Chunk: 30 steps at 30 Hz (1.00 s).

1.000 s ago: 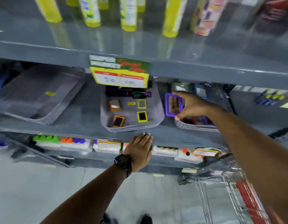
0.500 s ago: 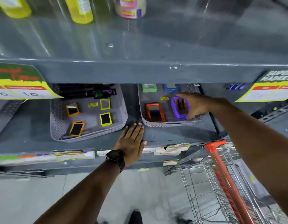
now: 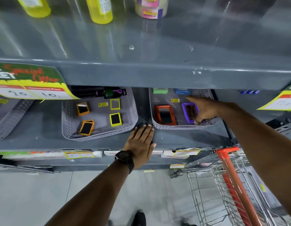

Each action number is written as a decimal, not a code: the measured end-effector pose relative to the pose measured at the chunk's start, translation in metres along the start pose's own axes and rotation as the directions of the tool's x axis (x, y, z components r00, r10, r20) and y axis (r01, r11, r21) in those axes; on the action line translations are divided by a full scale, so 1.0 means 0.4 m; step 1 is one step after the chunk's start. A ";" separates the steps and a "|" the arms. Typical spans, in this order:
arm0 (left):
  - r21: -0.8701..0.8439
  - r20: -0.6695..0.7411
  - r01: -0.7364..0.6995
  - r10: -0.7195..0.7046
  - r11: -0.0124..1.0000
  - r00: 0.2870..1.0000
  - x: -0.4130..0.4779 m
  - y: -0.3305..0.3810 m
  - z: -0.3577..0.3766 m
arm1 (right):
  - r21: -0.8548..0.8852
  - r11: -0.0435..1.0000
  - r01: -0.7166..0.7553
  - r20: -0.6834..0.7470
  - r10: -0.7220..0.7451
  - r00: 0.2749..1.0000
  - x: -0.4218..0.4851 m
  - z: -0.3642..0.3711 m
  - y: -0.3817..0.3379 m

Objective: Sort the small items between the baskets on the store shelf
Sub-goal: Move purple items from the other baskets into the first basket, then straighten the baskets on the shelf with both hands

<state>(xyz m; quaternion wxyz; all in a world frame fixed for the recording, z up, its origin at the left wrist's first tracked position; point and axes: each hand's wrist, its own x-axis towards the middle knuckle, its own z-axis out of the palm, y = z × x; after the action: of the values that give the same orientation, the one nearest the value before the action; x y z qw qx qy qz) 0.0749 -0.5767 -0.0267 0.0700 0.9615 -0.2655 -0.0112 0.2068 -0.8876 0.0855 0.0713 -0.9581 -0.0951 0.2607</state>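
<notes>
While the right hand pinches the purple-framed mirror inside the right basket, it should lift it straight up, with the flat, spread left hand steadying on the shelf.

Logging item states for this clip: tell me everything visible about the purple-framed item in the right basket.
The purple-framed item is a small rectangular piece with a thick, glossy purple border that looks like plastic, around a dark, reflective centre, possibly a mirror. It sits in the right part of the right basket, beside a larger orange-framed item, apart from it. It appears tilted rather than flat. The right hand is at its right edge, fingers reaching past its top; whether they truly grip it cannot be told.
</notes>
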 end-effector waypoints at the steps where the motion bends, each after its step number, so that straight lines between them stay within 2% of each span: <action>1: -0.009 0.017 0.000 0.000 1.000 1.000 0.002 -0.001 -0.003 | 0.048 0.999 0.014 -0.040 -0.012 0.999 -0.004 -0.005 -0.014; 5: -0.114 0.126 -0.004 0.018 0.993 0.992 -0.003 -0.017 -0.032 | 0.136 0.980 0.148 -0.263 -0.108 0.959 -0.024 -0.014 -0.121; 7: -0.203 0.124 -0.013 0.039 0.979 0.992 -0.031 -0.034 -0.061 | 0.158 0.957 0.244 -0.349 -0.177 0.920 -0.028 -0.018 -0.197; 11: -0.285 -0.095 -0.118 0.095 0.951 0.991 -0.138 -0.123 -0.161 | 0.133 0.935 0.328 -0.441 -0.241 0.865 -0.010 -0.017 -0.387; 15: -0.298 -0.306 -0.146 0.051 0.943 0.951 -0.241 -0.253 -0.272 | 0.179 0.885 0.431 -0.456 -0.313 0.833 0.034 -0.001 -0.609; 17: -0.261 -0.388 -0.145 0.034 0.954 0.921 -0.283 -0.318 -0.307 | 0.189 0.890 0.414 -0.475 -0.286 0.832 0.067 0.024 -0.713; 20: -0.285 -0.488 -0.061 -0.090 0.957 0.868 -0.355 -0.447 -0.342 | 0.195 0.935 0.296 -0.405 -0.198 0.892 0.125 0.074 -0.891; 25: -0.267 -0.546 0.183 -0.305 0.946 0.780 -0.476 -0.728 -0.394 | 0.354 0.848 0.394 -0.483 -0.195 0.854 0.199 0.139 -1.172; 28: -0.229 -0.556 0.374 -0.436 0.899 0.708 -0.557 -0.917 -0.431 | 0.456 0.806 0.377 -0.474 -0.139 0.869 0.245 0.192 -1.323; 30: -0.219 -0.512 0.532 -0.561 0.818 0.651 -0.606 -1.036 -0.445 | 0.541 0.773 0.332 -0.438 -0.078 0.896 0.270 0.222 -1.412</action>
<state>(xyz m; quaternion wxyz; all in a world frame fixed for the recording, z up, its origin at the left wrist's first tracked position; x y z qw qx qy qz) 0.0882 -0.0779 0.0876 0.1609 0.9546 0.0688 0.2412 0.1708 -0.3073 0.0625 0.4185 -0.9002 -0.0971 0.0713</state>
